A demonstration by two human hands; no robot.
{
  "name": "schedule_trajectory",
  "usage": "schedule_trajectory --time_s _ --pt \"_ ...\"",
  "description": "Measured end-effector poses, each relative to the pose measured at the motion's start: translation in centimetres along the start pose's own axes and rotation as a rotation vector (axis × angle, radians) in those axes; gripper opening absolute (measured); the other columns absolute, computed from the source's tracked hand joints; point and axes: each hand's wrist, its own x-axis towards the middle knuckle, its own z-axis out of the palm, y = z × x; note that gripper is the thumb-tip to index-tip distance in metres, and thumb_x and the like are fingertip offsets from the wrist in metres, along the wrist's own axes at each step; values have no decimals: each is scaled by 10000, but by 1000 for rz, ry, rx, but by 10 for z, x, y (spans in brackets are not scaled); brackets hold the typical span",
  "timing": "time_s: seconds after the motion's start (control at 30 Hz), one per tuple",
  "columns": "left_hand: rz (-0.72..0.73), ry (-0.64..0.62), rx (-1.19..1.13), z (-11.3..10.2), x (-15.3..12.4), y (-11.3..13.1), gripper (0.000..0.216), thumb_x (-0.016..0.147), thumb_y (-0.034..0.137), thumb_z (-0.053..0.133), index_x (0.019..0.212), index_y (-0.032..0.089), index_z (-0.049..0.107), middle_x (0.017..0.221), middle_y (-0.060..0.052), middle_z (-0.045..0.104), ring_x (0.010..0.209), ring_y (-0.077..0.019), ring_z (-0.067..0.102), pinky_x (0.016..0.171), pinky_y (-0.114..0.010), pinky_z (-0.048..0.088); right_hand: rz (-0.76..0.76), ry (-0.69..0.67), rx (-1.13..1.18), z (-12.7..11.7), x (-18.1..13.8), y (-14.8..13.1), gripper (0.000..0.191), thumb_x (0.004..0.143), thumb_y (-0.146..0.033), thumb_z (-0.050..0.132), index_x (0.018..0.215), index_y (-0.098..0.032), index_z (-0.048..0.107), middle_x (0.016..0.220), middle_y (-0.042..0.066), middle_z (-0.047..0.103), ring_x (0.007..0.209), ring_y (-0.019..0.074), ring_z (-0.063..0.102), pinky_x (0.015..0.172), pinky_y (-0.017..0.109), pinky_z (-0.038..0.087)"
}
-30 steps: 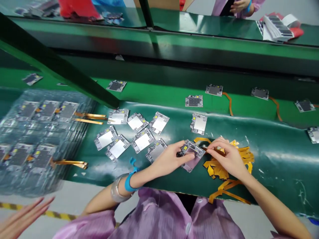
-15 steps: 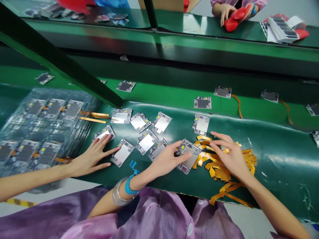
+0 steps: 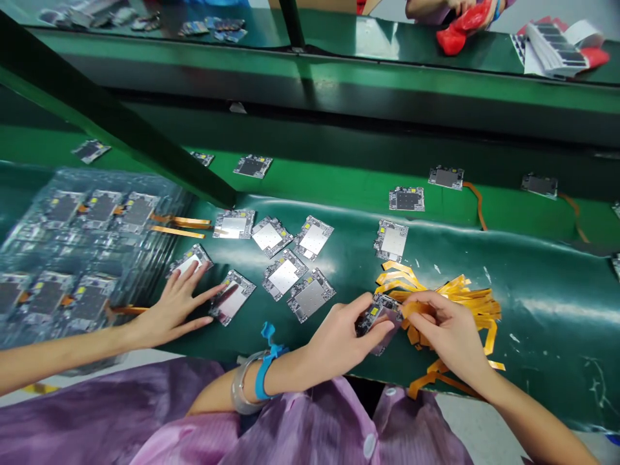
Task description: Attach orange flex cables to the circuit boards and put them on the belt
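My left hand, with a blue wrist strap on its wrist, grips a circuit board by its sides, thumb over the face. The board is tilted up. At its upper right edge, my right hand pinches an orange flex cable; whether cable and board are joined cannot be made out. Behind and beside my right hand lies a heap of orange flex cables. Several boards with silver shields lie left of my hands, one of them a near board. Another board lies beyond the heap.
A co-worker's hand reaches in from the left over two boards. Clear plastic trays holding boards are stacked there. A green post slants across. Boards lie along the green belt behind. Across it, another person handles something red.
My left hand has tilted the board up and moved it slightly right. My right hand has picked up a flex cable and brought it to the board. The co-worker's hand has shifted slightly left.
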Motion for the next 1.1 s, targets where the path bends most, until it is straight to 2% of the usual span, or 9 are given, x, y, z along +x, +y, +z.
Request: schedule_trajectory --time_s 0.2,0.33,0.43,0.53,0.6,0.67,0.8,0.97,1.1 --pt "76 1 26 3 -3 1 336 928 373 585 717 222 371 592 72 411 543 -110 375 540 -252 311 29 68 17 0 -3 1 147 804 -341 658 823 -221 740 694 32 691 552 162 557 467 261 407" --pt "54 -1 45 5 -3 2 320 921 379 586 722 225 390 588 67 439 537 -117 380 528 -260 304 -45 92 -82 1 -5 5 131 822 -306 649 829 -221 749 707 23 704 510 142 508 486 267 412" --pt "10 -20 24 5 0 2 271 915 387 591 751 221 452 602 59 490 547 -123 414 537 -264 328 -166 74 -202 -1 -8 12 135 849 -248 612 859 -232 746 687 6 681 494 132 473 517 275 425" --pt "-26 -50 -95 -1 4 1 165 913 373 601 901 211 568 738 25 610 670 -150 536 627 -270 428 -272 76 -236 -7 -12 14 113 868 -252 642 944 -249 725 623 -21 608 489 131 469 530 272 446" --pt "-19 -93 -221 -9 8 3 219 907 348 619 1073 206 599 921 -9 675 824 -171 597 753 -281 480 -245 35 -148 -11 -15 9 200 846 -306 704 1037 -246 694 651 -21 612 510 135 503 500 256 452" --pt "-4 -160 -328 -17 11 5 291 905 339 635 1156 195 599 1041 -31 685 924 -177 609 839 -287 484 -194 29 -55 -15 -15 1 195 840 -352 721 988 -228 694 700 0 652 547 138 554 484 237 464" --pt "-57 -259 -353 -25 14 10 264 887 401 667 1004 166 645 885 -6 652 777 -141 565 704 -247 452 -130 100 2 -15 -13 -14 202 862 -366 711 748 -199 702 636 7 675 531 125 597 511 214 503" --pt "-86 -301 -300 -24 13 14 227 882 370 660 816 162 597 672 66 452 618 -89 387 578 -211 335 -90 -29 12 -6 -15 -16 220 872 -367 709 723 -206 728 628 3 709 588 137 663 602 211 552" --pt "-99 -331 -318 -26 12 13 228 886 375 651 846 158 593 692 60 449 626 -92 378 576 -216 328 -83 -31 32 -6 -16 -15 198 876 -355 703 742 -211 727 659 -5 719 614 133 682 622 198 563"
